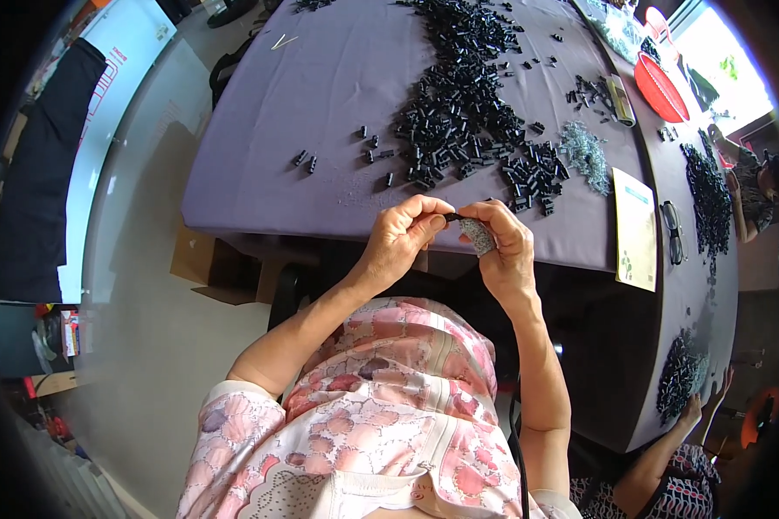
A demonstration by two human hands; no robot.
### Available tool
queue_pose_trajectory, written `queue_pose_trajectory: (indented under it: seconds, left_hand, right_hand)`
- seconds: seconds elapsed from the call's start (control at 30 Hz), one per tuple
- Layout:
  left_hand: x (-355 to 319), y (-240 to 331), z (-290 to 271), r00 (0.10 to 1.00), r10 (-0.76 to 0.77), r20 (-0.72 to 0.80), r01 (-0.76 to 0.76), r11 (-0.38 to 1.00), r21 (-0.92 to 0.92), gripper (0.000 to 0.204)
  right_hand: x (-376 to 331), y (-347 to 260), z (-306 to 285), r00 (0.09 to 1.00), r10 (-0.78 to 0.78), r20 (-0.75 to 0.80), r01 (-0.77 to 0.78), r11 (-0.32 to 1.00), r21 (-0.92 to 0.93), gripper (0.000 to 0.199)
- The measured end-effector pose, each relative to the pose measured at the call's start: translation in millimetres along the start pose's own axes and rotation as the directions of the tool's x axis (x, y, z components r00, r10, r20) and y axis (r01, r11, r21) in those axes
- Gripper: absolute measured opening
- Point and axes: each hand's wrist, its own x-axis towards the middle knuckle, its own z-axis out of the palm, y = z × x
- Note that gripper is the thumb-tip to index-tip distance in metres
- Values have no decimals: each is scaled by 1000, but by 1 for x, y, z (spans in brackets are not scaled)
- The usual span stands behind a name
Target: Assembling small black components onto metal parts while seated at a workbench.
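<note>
Just beyond the table's near edge, both my hands come together in front of my body. The fingertips of my left hand [400, 240] pinch one side of a small black plastic part [452, 217]. My right hand [508, 255] is closed at the other side of it, its fingers curled. A grey speckled wrap [476, 235], like cloth, shows at the right fingers; whether it is worn or held I cannot tell. Beyond my hands a big heap of short black plastic parts [459, 112] spreads over the purple-grey tablecloth [320, 112].
Small clear pieces [584, 156] lie right of the heap, near a yellowish booklet [635, 229] and eyeglasses [672, 232]. A red basket [660, 88] stands farther right. Other people work at the right-hand table, one person's hand [691, 413] by a black pile. A cardboard box [221, 268] is below left.
</note>
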Motion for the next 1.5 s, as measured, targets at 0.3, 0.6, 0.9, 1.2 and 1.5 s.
queue_pose_trajectory:
  seconds: [0.3, 0.6, 0.9, 1.2, 1.5]
  left_hand:
    - [-3, 6, 4, 1000, -4, 11, 3, 999, 46, 15]
    - [-6, 5, 8, 999, -29, -21, 29, 999, 24, 13]
    - [-7, 10, 10, 999, -29, -29, 32, 990, 136, 12]
    - [-7, 13, 11, 996, -92, 0, 92, 991, 100, 12]
    - [-4, 10, 9, 993, -118, -1, 118, 993, 5, 16]
  right_hand:
    - [3, -8, -9, 996, 45, 72, -37, 993, -108, 44]
    - [3, -18, -12, 994, -35, 108, 56, 979, -198, 43]
    - [1, -23, -11, 993, -48, 112, 77, 959, -271, 42]
    - [3, -23, -13, 986, 22, 166, 23, 965, -262, 38]
    - [-3, -8, 1, 965, 258, -53, -242, 948, 205, 43]
